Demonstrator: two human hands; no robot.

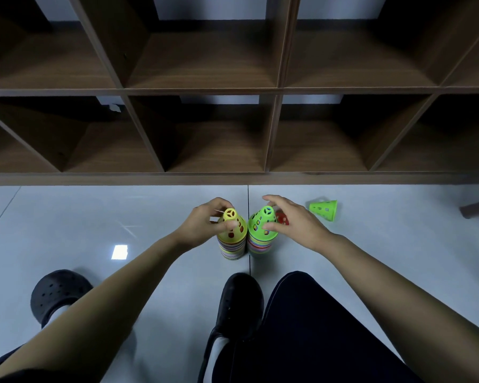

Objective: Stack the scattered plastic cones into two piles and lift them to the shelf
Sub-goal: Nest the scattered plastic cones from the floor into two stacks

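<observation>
Two piles of stacked plastic cones stand side by side on the grey tiled floor. The left pile is topped by a yellow cone, and my left hand grips that cone near its tip. A green cone tops the right pile, and my right hand has thumb and fingers around its upper part. A red cone lies partly hidden behind my right hand. On its side to the right lies a loose green cone.
A dark wooden shelf unit with open cubbies stands just beyond the piles. My feet in black clogs and my dark trouser leg are close in front. A dark furniture leg pokes in at the far right.
</observation>
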